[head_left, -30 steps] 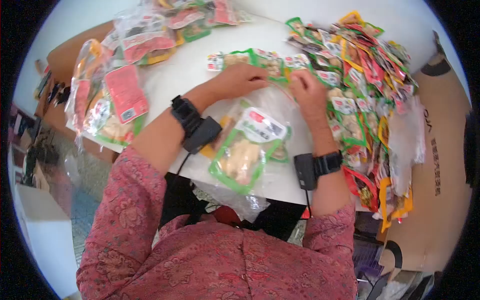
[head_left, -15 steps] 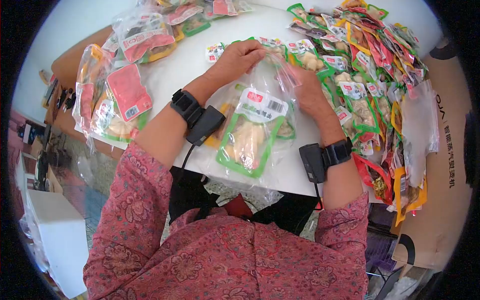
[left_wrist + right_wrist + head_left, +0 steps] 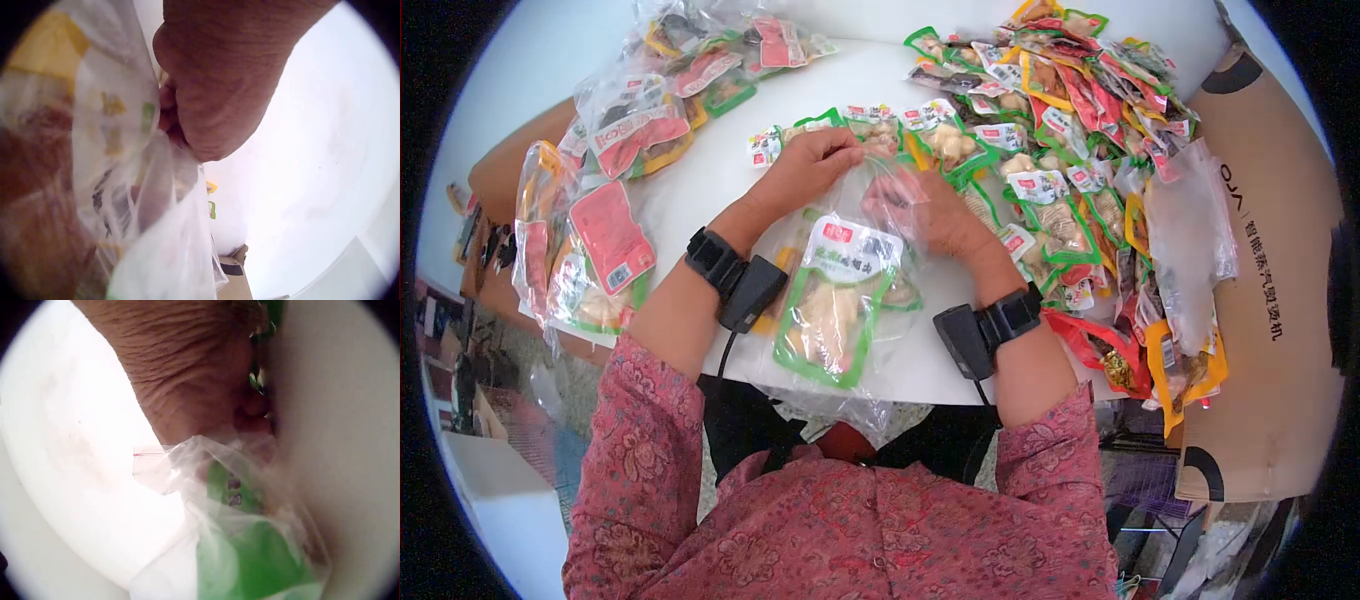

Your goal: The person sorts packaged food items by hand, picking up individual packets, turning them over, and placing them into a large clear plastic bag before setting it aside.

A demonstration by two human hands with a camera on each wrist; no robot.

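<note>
A clear plastic bag (image 3: 880, 375) hangs over the table's front edge, with a green-edged food packet (image 3: 832, 310) inside and other packets behind it. The left hand (image 3: 808, 172) pinches the bag's top edge with curled fingers. Beside it the right hand (image 3: 925, 208) grips the other side of the bag's mouth, its fingers partly behind the film. In the left wrist view the left hand (image 3: 219, 81) holds the crumpled film. The right wrist view has the right hand (image 3: 194, 381) at the bag's top, above a green packet (image 3: 250, 556).
Loose food packets (image 3: 1050, 215) are heaped along the table's right side, with an empty-looking clear bag (image 3: 1195, 260) on them. Filled bags (image 3: 635, 135) lie at the back left, another filled bag (image 3: 595, 260) at the left edge. A cardboard box (image 3: 1260, 400) stands at the right.
The head view has shifted. The right hand has moved in toward the left hand, and the two now hold the bag's mouth closer together. The packet stays inside the bag.
</note>
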